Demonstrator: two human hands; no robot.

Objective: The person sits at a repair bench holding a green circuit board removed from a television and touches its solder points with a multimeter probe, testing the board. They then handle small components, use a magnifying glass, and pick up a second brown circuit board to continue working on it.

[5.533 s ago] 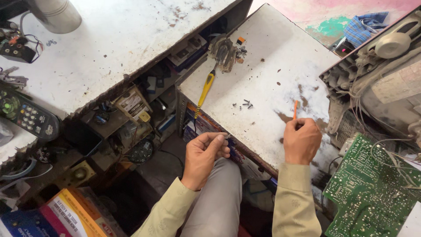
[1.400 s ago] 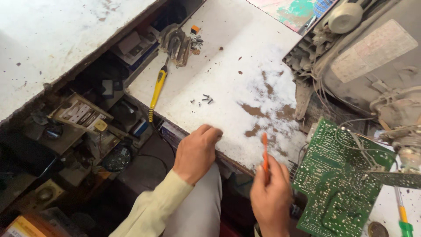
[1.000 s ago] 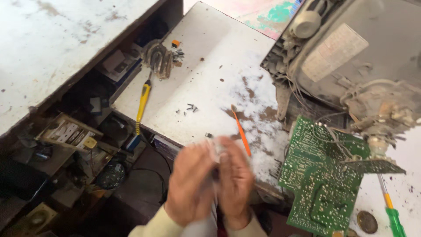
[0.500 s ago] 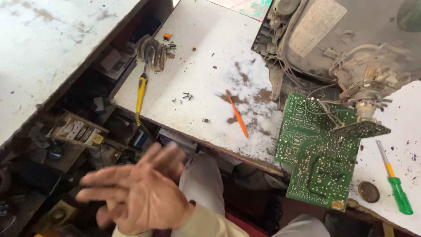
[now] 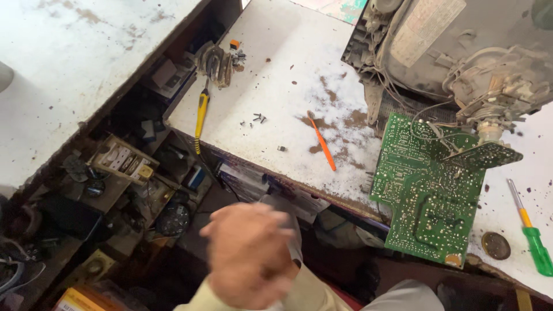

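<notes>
Blurring below the white table (image 5: 276, 75) edge — hands (image 5: 250, 256) apparently pressed together, orange pen (image 5: 322, 144) well apart.

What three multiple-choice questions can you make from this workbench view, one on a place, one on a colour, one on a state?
1. Where does the green circuit board lie?
A. Overhanging the white table's front edge
B. On the floor
C. Inside the shelf

2. What colour is the thin tool lying alone mid-table?
A. Blue
B. Orange
C. Black

3. How is the green-handled screwdriver?
A. Held in a hand
B. Standing upright
C. Lying flat, untouched

Answers: 1 A, its lower part hangs past the edge; 2 B, its shaft is orange; 3 C, it rests by the round dark disc.
</notes>
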